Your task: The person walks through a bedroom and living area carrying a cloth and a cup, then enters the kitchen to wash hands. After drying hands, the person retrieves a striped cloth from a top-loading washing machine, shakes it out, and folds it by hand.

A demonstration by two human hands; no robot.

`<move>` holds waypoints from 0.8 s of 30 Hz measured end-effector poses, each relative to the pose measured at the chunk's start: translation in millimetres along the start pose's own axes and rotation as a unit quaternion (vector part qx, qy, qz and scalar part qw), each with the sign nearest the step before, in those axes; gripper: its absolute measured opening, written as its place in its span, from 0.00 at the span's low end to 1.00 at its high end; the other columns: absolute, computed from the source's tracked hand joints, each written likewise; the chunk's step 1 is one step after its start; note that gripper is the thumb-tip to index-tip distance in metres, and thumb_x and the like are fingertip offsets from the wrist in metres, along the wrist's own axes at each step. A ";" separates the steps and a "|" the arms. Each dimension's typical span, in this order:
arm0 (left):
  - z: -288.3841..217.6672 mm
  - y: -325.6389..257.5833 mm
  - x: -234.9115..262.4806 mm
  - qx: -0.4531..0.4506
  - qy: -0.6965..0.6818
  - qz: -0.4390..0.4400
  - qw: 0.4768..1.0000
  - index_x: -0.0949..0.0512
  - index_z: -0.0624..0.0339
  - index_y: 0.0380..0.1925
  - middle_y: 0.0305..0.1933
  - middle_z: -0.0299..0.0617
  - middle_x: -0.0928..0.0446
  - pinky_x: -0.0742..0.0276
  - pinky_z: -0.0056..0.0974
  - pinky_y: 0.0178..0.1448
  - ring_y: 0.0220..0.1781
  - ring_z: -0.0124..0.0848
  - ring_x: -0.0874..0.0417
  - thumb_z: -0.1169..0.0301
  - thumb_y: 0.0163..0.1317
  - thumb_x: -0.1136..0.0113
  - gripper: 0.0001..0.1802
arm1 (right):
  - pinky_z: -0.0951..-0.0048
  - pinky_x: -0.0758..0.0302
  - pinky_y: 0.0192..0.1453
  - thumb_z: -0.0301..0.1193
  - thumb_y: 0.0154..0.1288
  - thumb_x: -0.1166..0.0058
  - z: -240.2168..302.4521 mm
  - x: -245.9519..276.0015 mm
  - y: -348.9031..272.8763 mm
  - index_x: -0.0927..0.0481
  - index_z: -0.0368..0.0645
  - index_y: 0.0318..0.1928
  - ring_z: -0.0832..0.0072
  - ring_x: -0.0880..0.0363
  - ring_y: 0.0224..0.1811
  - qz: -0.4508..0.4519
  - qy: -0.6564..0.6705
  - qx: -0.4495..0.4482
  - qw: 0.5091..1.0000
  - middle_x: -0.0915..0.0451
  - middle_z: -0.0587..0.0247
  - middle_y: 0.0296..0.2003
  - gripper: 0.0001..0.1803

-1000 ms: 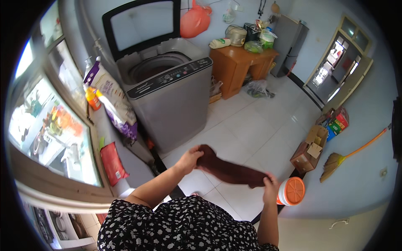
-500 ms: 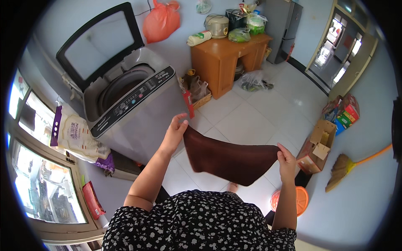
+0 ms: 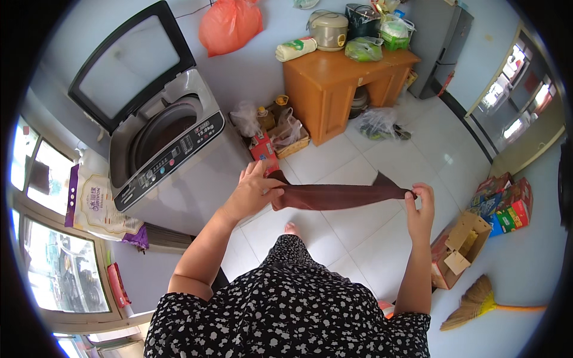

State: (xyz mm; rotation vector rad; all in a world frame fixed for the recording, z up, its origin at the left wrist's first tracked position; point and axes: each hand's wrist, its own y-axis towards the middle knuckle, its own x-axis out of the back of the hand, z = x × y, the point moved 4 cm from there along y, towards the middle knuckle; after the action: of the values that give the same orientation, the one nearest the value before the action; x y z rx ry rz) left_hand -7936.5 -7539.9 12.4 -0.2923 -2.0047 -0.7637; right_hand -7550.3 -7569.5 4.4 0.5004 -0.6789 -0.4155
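Note:
A dark brown piece of cloth point(image 3: 340, 197) is stretched sideways in front of me, folded into a narrow band. My left hand point(image 3: 253, 190) pinches its left end, where a flap sticks up behind my fingers. My right hand point(image 3: 421, 206) is closed on the right end, and a pointed corner rises just left of it. Both hands are held above the tiled floor. Left of my left hand stands a grey top-loading washing machine point(image 3: 167, 161) with its lid point(image 3: 134, 62) raised; the inside of its drum is dark.
A brown wooden desk point(image 3: 325, 89) with a rice cooker point(image 3: 328, 30) stands ahead. Near it lie a basket point(image 3: 292, 145) and a plastic bag point(image 3: 379, 123). Along the right wall are an open cardboard box point(image 3: 459, 247) and a broom point(image 3: 477, 303). A red bag point(image 3: 230, 27) hangs on the wall.
The cloth has gone from a broad hanging sheet to a narrow folded band. Both hands have moved slightly, the right one rightward and up. The view has shifted, and a foot shows further forward.

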 end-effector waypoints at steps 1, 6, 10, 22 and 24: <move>11.1 16.4 -2.1 -0.014 0.011 -0.020 1.000 0.17 0.60 0.36 0.51 0.47 0.27 0.27 0.40 0.52 0.48 0.42 0.24 0.66 0.60 0.40 0.10 | 0.66 0.28 0.44 0.31 0.65 0.47 -1.0 -12.8 18.0 0.28 0.41 0.39 0.59 0.24 0.40 0.017 0.030 0.014 0.999 0.21 0.53 0.32 0.08; 113.0 81.3 -53.6 0.326 -0.286 0.060 0.899 0.20 0.65 0.39 0.34 0.46 0.20 0.25 0.36 0.43 0.37 0.31 0.19 0.64 0.64 0.45 0.14 | 0.61 0.28 0.39 0.37 0.70 0.53 -37.2 -96.0 87.3 0.29 0.38 0.41 0.58 0.22 0.33 0.090 -0.027 -0.116 0.989 0.22 0.50 0.31 0.13; 152.9 144.3 -89.7 0.333 -0.483 0.029 0.809 0.23 0.66 0.42 0.33 0.35 0.21 0.25 0.29 0.39 0.35 0.21 0.22 0.62 0.68 0.47 0.16 | 0.72 0.25 0.37 0.37 0.71 0.53 -36.3 -178.1 127.6 0.29 0.40 0.43 0.78 0.26 0.36 0.113 0.269 -0.330 0.898 0.26 0.65 0.34 0.12; 193.3 298.4 -54.8 0.121 -0.428 0.060 0.894 0.33 0.63 0.54 0.42 0.40 0.24 0.24 0.34 0.50 0.47 0.29 0.22 0.75 0.64 0.47 0.18 | 0.72 0.26 0.49 0.27 0.59 0.39 -3.5 -321.9 267.4 0.30 0.37 0.46 0.73 0.22 0.41 0.294 0.238 -0.097 0.921 0.22 0.59 0.37 0.17; 212.8 325.1 -37.5 0.045 -0.223 0.011 0.974 0.34 0.64 0.56 0.45 0.44 0.24 0.24 0.37 0.54 0.53 0.35 0.22 0.76 0.60 0.43 0.23 | 0.73 0.26 0.48 0.26 0.60 0.40 -19.2 -334.5 296.3 0.29 0.36 0.46 0.75 0.22 0.40 0.355 0.292 -0.117 0.880 0.21 0.60 0.37 0.16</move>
State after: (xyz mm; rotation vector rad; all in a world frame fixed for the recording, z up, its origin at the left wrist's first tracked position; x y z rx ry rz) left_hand -7905.6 -7151.2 32.3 -0.4645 -2.4458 -0.6292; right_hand -7714.3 -7153.5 -5.0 0.1018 -0.1813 0.3480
